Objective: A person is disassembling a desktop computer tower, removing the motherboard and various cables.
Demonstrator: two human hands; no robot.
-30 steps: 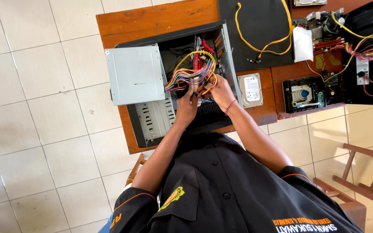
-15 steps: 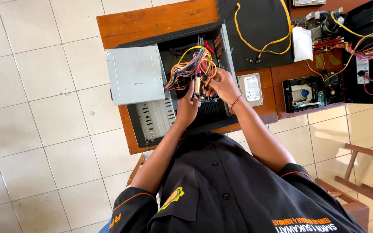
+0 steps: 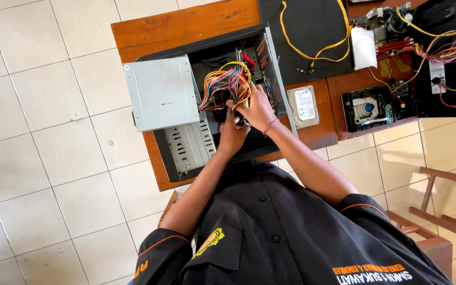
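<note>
An open computer case (image 3: 270, 63) lies on a brown wooden table (image 3: 180, 26). A bundle of coloured cables (image 3: 222, 87) rises out of it. My right hand (image 3: 258, 108), a thin bracelet on its wrist, grips the near end of that bundle. Just below it, my left hand (image 3: 231, 136) is closed on the cable ends and a dark connector, and the two hands touch. A grey metal drive cage (image 3: 162, 92) sits on the left side of the case.
A loose hard drive (image 3: 303, 105) lies right of the case. Further right are a black mat with a yellow cable (image 3: 312, 47), a bare optical drive (image 3: 368, 108) and another open case with wiring (image 3: 444, 53). A wooden chair (image 3: 449, 211) stands at the right on a tiled floor.
My right hand has drawn in toward my left hand on the cable bundle. The bundle has shifted slightly. The case has not moved.
</note>
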